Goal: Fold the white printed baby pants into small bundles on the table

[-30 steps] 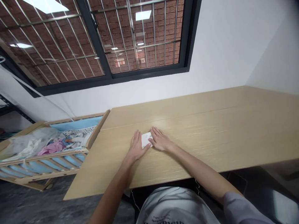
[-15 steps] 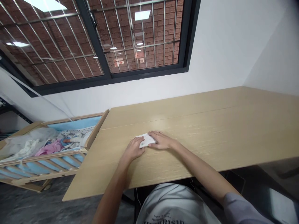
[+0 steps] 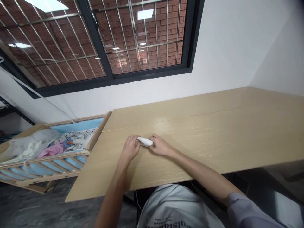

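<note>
**Where's the thing you're working on?**
You have a white roll (image 3: 144, 142) lying crosswise between your hands, on the surface (image 3: 213, 133). It's narrow and soft-looking, but whether it's cloth or paper, I can't tell.

**How do your hands stand?**
Both are closed on it. Your left hand (image 3: 130, 147) is curled around one end, and your right hand (image 3: 160, 146) around the other.

**What about edges and room?**
There's a long open stretch to your right. The near edge runs below your wrists, well short of the roll, and a seam (image 3: 190, 119) lies beyond it. To your left, the surface ends beside a cot (image 3: 47, 157) holding clothes (image 3: 64, 145).
</note>
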Tool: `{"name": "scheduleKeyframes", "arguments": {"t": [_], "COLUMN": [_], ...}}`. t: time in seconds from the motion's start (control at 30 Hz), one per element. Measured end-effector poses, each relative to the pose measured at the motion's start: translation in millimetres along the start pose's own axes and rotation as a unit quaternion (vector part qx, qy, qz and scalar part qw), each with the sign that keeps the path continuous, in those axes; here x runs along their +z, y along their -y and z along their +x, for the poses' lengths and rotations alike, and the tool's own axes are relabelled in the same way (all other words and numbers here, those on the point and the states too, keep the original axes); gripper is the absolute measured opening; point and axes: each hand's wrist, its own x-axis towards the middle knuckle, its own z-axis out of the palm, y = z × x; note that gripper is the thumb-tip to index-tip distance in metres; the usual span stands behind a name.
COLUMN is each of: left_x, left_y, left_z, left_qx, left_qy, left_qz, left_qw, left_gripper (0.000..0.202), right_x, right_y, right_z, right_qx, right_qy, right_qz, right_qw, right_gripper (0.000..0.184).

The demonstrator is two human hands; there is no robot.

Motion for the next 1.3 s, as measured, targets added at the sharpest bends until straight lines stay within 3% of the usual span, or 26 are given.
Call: {"name": "scheduleKeyframes", "arguments": {"t": [0.07,0.13,0.23,0.33,0.5,0.6,0.7,0.87,0.97,1.07,1.17,1.3], "left_x": [-8.0,-15.2,-19.1,-11.0,11.3,15.0,10.3,11.3,29.5,49.5,57.6,52.2], "left_y": [-10,-25,-49,-68,-78,-82,-90,-114,-127,-131,-131,-131], "left_z": [0,-5,-22,-39,-46,-42,-42,-62,-83,-98,-101,-96], "left_qx": [-0.022,-0.079,-0.190,-0.251,-0.317,-0.321,-0.320,-0.243,-0.158,-0.109,-0.093,-0.100], "left_qy": [-0.026,-0.043,-0.025,0.012,0.091,0.141,0.146,0.038,-0.005,-0.002,0.014,0.039], "left_qz": [-0.012,-0.065,-0.191,-0.197,0.039,0.128,0.171,0.244,0.190,0.148,0.156,0.177], "left_qw": [0.999,0.994,0.963,0.948,0.943,0.928,0.920,0.938,0.969,0.983,0.983,0.978], "left_gripper": [0.027,0.037,0.044,0.033,0.029,0.036,0.039,0.048,0.056,0.060,0.055,0.056], "right_x": [-11,-23,-36,-33,-5,7,6,-15,-23,-22,-16,-12], "right_y": [-4,-9,-19,-33,-63,-79,-82,-44,-10,11,13,-2], "right_z": [8,17,30,43,61,64,61,36,11,-11,-21,-14], "right_qx": [0.032,0.062,0.093,0.101,0.085,0.047,0.011,-0.100,-0.191,-0.242,-0.239,-0.217], "right_qy": [-0.034,-0.056,-0.032,0.018,0.091,0.103,0.097,0.046,0.112,0.185,0.220,0.229], "right_qz": [0.124,0.256,0.366,0.342,0.260,0.201,0.150,0.007,-0.007,0.026,0.049,0.060], "right_qw": [0.991,0.963,0.925,0.934,0.958,0.973,0.984,0.994,0.975,0.952,0.944,0.947], "right_gripper": [0.017,0.029,0.048,0.051,0.048,0.041,0.038,0.053,0.054,0.058,0.059,0.054]}}
